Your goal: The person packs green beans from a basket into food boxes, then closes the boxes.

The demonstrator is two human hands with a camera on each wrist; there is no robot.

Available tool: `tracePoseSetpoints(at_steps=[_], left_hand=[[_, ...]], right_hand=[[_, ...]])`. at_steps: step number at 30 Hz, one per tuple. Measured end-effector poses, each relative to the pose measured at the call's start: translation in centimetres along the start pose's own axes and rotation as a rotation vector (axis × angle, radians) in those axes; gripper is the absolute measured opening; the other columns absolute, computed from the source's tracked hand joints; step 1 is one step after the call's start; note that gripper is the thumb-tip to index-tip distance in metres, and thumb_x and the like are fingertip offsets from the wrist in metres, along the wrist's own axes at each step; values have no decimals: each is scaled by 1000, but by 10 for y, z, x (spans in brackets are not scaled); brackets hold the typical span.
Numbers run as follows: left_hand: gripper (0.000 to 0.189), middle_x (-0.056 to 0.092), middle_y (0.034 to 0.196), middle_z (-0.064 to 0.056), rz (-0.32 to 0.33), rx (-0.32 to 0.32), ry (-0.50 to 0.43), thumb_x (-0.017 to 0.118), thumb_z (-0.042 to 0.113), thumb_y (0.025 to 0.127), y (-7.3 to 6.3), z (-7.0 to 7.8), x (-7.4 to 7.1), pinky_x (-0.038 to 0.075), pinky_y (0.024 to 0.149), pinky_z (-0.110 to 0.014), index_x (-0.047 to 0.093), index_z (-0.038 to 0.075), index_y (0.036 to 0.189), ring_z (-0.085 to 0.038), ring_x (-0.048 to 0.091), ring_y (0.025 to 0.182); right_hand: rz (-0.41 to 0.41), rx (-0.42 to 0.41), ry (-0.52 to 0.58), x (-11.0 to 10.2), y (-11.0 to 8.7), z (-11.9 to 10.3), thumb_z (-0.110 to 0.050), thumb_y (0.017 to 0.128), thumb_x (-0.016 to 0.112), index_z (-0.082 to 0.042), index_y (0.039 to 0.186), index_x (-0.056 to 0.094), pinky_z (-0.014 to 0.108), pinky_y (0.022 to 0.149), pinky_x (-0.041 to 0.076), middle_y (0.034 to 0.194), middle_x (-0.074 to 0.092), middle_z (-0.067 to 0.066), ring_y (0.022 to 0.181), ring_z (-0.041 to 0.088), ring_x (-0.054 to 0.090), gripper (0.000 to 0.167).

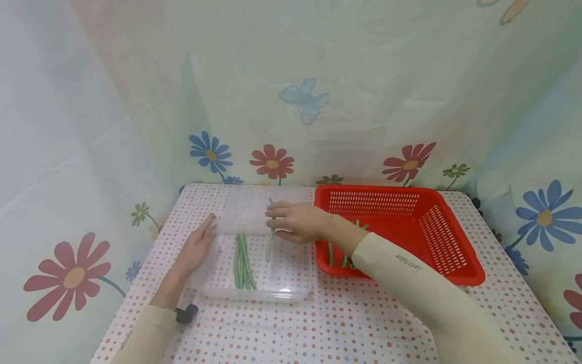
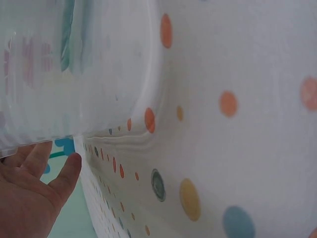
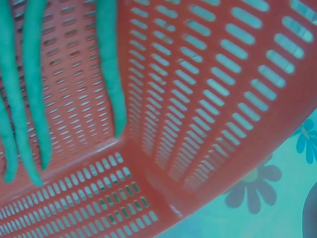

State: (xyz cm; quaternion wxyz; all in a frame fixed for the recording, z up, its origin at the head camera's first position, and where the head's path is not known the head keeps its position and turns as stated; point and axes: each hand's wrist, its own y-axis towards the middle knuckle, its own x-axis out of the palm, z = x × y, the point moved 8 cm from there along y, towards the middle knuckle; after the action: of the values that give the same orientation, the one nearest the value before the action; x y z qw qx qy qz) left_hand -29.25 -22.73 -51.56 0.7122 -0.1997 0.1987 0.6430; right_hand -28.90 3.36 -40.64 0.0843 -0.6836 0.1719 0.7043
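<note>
So there's a patterned curtain (image 1: 341, 60) hung behind and down both sides, big printed flowers plus a blue butterfly. The bench (image 1: 254, 333) has a dotted cover. A red basket (image 1: 459, 242) with slotted walls sits on the right, just beside a clear container (image 1: 282, 294), with more beans (image 1: 330, 254) lying at its left end. The right forearm, in a pale sleeve (image 1: 409, 283), crosses the basket's near left part and blocks some of them from the head view.

Hands are apart. The right hand (image 1: 295, 221) reaches across, back upward, pinching one green bean (image 1: 269, 250) over the container; the bean points lengthwise, its near end hanging to the right of a small bunch (image 1: 243, 265) already inside. The left hand (image 1: 197, 247) is at the container's left side, fingers pretty straight, gripping nothing; can't tell if it's actually touching.
</note>
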Motion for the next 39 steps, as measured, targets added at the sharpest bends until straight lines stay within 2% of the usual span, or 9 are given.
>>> tracePoseSetpoints(at_steps=[6, 13, 26, 39], left_hand=[[56, 24, 174, 1, -3, 4, -2, 34, 40, 114, 0, 0, 0, 17, 132, -56, 17, 35, 167, -29, 26, 160], [56, 24, 174, 1, -3, 3, 2, 34, 39, 113, 1, 1, 0, 17, 132, -56, 17, 35, 167, -29, 25, 160], [57, 24, 174, 0, -6, -10, -1, 34, 42, 113, -1, -1, 1, 17, 132, -57, 16, 34, 167, -29, 25, 160], [57, 23, 174, 0, -6, -15, 9, 34, 43, 113, -1, 0, -1, 14, 132, -58, 17, 35, 167, -29, 22, 161]], right_hand=[[-61, 11, -4, 1, 12, -9, -34, 103, 65, -21, 142, 66, 37, 118, 49, 153, 59, 2, 148, 23, 49, 41], [-93, 11, -11, 1, 23, -17, -36, 103, 65, -23, 144, 64, 35, 119, 48, 155, 57, 0, 149, 21, 46, 42], [-77, -64, -60, 0, 51, -40, -36, 104, 64, -23, 142, 65, 33, 119, 47, 152, 59, -1, 147, 20, 48, 40], [-158, -51, -12, 10, 53, -42, -31, 101, 69, -21, 134, 70, 25, 108, 55, 132, 70, -4, 124, 15, 60, 35]])
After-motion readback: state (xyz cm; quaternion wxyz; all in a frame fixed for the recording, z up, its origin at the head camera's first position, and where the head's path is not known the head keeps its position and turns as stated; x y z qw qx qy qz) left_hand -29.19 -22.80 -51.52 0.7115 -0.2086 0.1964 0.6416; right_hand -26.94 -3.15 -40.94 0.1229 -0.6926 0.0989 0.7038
